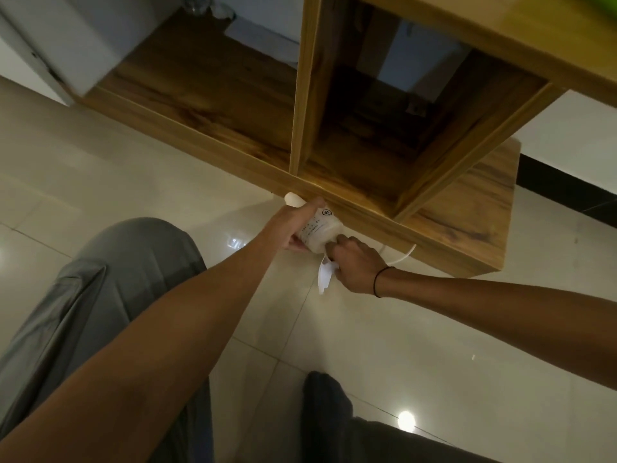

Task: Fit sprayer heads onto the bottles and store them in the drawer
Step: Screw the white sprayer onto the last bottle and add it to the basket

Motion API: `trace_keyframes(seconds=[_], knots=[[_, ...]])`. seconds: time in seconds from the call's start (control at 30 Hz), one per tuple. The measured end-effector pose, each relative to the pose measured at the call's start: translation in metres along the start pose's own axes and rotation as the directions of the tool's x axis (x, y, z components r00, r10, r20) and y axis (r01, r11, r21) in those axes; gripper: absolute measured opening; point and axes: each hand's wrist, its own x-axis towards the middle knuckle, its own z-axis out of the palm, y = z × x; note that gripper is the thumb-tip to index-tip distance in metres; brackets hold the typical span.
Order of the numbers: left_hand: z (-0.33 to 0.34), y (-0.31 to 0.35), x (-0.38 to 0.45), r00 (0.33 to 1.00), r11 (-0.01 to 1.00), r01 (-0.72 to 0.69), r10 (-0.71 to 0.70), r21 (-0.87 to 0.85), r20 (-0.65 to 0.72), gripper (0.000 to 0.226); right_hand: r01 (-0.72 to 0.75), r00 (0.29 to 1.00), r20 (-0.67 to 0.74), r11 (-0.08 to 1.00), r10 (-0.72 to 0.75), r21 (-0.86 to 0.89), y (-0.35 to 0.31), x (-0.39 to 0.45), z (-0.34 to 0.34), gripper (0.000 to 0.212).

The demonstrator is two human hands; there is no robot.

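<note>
The white bottle [317,230] sits low over the pale floor tiles [434,329], right at the front edge of the wooden cabinet [367,208], lying tilted on its side. The left hand [293,225] wraps its body, arm stretched long; the right hand [355,265], wrist bent, is closed around the sprayer head [325,274] at the bottle's neck

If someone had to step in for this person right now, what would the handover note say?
Left hand: gripping the white bottle, held on its side in the air, near the front edge of the wooden cabinet.
Right hand: at the bottle's neck end, closed on the white sprayer head; a thin white tube trails past that hand.
Done: head brought to the bottle; whether it is fully seated is hidden.
Left: finish fitting, then store the bottle. The cabinet's open compartments look empty.
</note>
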Motion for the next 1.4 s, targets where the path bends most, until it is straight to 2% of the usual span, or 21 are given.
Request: trace_keyframes(seconds=[0.1,0.2,0.3,0.4,0.47,0.63,0.73,0.87,1.0,1.07,1.17,1.3,1.4], knots=[[-0.007,0.005,-0.012,0.997,1.000,0.006,-0.007,0.020,0.082,0.066,0.005,1.000,0.016,0.999,-0.006,0.050,0.002,-0.010,-0.008,0.026],[-0.012,0.008,-0.023,0.994,0.994,-0.035,0.024,0.100,0.107,0.064,0.015,0.998,0.054,0.994,-0.020,0.106,0.005,-0.024,-0.018,0.023],[-0.017,0.012,-0.030,0.991,0.974,-0.112,0.096,0.197,0.090,0.054,0.026,0.999,0.029,0.983,-0.032,0.184,0.007,-0.038,-0.034,0.003],[-0.022,0.017,-0.035,0.976,0.950,-0.213,0.200,0.230,0.082,0.042,0.040,0.995,-0.101,0.941,-0.006,0.336,0.009,-0.051,-0.055,0.012],[-0.026,0.020,-0.038,0.965,0.937,-0.262,0.249,0.231,0.084,0.042,0.034,0.980,-0.189,0.901,0.053,0.431,0.009,-0.057,-0.069,0.011],[-0.027,0.021,-0.043,0.928,0.888,-0.373,0.356,0.270,0.112,0.045,-0.024,0.886,-0.372,0.828,0.277,0.560,0.010,-0.064,-0.099,0.020],[-0.026,0.019,-0.045,0.899,0.840,-0.437,0.414,0.322,0.143,0.048,-0.019,0.838,-0.396,0.744,0.376,0.668,0.009,-0.059,-0.116,0.019],[-0.024,0.013,-0.044,0.860,0.722,-0.495,0.486,0.483,0.155,0.065,0.023,0.801,-0.382,0.614,0.461,0.789,0.003,-0.043,-0.132,0.031],[-0.025,0.000,-0.042,0.834,0.522,-0.490,0.515,0.698,0.201,0.092,0.090,0.785,-0.263,0.316,0.561,0.944,-0.005,-0.031,-0.143,0.028],[-0.029,-0.007,-0.040,0.823,0.457,-0.495,0.519,0.739,0.230,0.101,0.139,0.758,-0.252,0.228,0.602,0.964,-0.008,-0.025,-0.150,0.026],[-0.035,-0.013,-0.039,0.819,0.441,-0.506,0.516,0.741,0.252,0.104,0.211,0.728,-0.262,0.157,0.633,0.965,-0.012,-0.015,-0.159,0.031],[-0.039,-0.018,-0.037,0.814,0.432,-0.508,0.522,0.745,0.253,0.105,0.320,0.700,-0.280,0.061,0.657,0.945,-0.015,-0.001,-0.172,0.016],[-0.040,-0.019,-0.035,0.816,0.431,-0.507,0.519,0.747,0.254,0.106,0.374,0.679,-0.284,0.013,0.677,0.927,-0.013,0.009,-0.180,0.018]])
